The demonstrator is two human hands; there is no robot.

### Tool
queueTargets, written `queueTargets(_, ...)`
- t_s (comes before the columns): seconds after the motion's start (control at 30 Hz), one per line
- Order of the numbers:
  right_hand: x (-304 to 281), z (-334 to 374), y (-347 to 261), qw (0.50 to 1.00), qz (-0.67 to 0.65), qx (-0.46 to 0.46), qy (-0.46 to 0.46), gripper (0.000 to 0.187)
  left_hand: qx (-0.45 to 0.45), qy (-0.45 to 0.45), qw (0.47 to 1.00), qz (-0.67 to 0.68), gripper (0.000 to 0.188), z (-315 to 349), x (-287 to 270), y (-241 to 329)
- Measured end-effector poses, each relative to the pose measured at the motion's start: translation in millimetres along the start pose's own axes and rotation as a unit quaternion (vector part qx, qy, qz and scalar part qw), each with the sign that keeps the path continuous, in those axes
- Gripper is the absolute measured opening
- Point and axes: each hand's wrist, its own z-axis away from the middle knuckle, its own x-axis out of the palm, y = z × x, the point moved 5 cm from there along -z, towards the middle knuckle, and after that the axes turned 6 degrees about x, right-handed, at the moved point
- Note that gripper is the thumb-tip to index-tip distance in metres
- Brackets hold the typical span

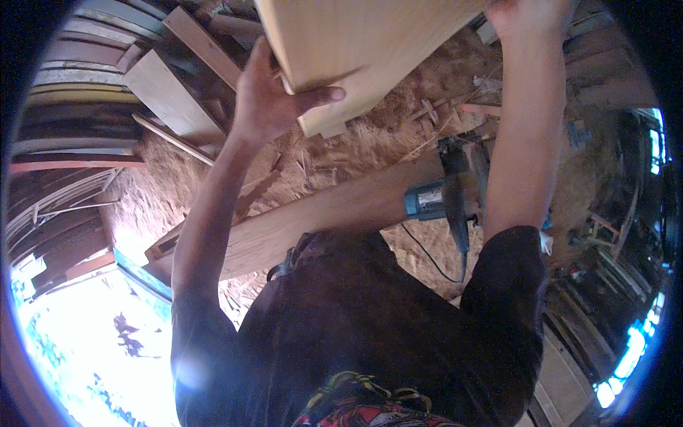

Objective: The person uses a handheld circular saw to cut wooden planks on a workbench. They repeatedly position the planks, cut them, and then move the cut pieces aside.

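Observation:
A pale, smooth wooden board (370,50) is raised in front of me, its far part cut off by the picture's top edge. My left hand (274,99) is closed on its near left corner, thumb on the broad face and fingers behind the edge. At the board's right edge, my right hand (530,18) grips it; its fingers are partly hidden and cut off. Below the board, a blue-green corded power tool (427,201) with a black handle lies by a long wooden plank (320,206) that runs across in front of my body.
Wood shavings (171,171) cover the ground. Loose boards (174,96) lie at the far left, beside stacked timber (78,107). The tool's black cord (427,252) loops toward me. More timber strips (580,320) lie at the right. Bright light enters at lower left.

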Motion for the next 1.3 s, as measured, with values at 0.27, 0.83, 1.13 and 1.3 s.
queueTargets(0.27, -132.4, -28.5, 116.4, 0.974, 0.076, 0.159, 0.144, 0.072, -0.101, -0.062, 0.993, 0.028, 0.110, -5.9, 126.2, -146.1)
queueTargets(0.83, -166.0, 84.6, 292.7, 0.869, 0.029, 0.475, 0.136, 0.059, -0.324, 0.015, 0.944, 0.063, 0.088, 132.8, 151.6, -264.9)
queueTargets(1.13, -144.4, 113.0, 352.0, 0.825, -0.026, 0.563, 0.033, 0.067, -0.374, 0.178, 0.839, 0.353, 0.068, 219.2, 200.2, -395.8)
queueTargets(1.3, -145.3, 111.6, 367.3, 0.829, -0.023, 0.557, 0.050, 0.067, -0.339, 0.150, 0.893, 0.258, 0.074, 198.4, 184.0, -393.8)
